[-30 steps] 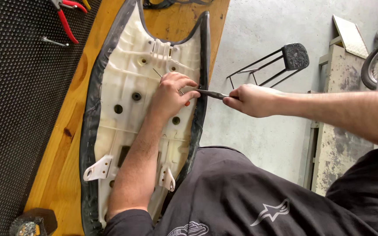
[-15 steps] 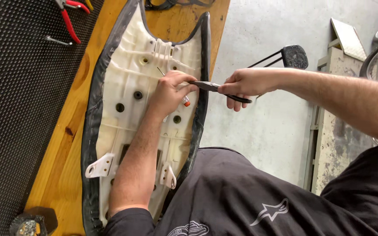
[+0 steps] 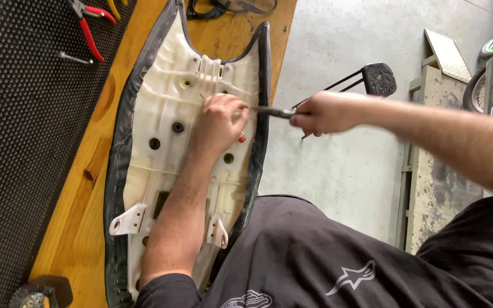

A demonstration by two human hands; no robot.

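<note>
The right hand (image 3: 322, 114) has been pulled back off the seat (image 3: 166, 131), clamped on a tool (image 3: 274, 112) (pliers, probably); the left hand (image 3: 219, 122) is pressed flat there.

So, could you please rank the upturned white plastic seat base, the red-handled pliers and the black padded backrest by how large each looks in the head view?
1. Upturned white plastic seat base, by far the largest.
2. Black padded backrest and red-handled pliers: they look alike; the backrest lies farther off and the pliers are cut by the frame edge, so unranked.
</note>
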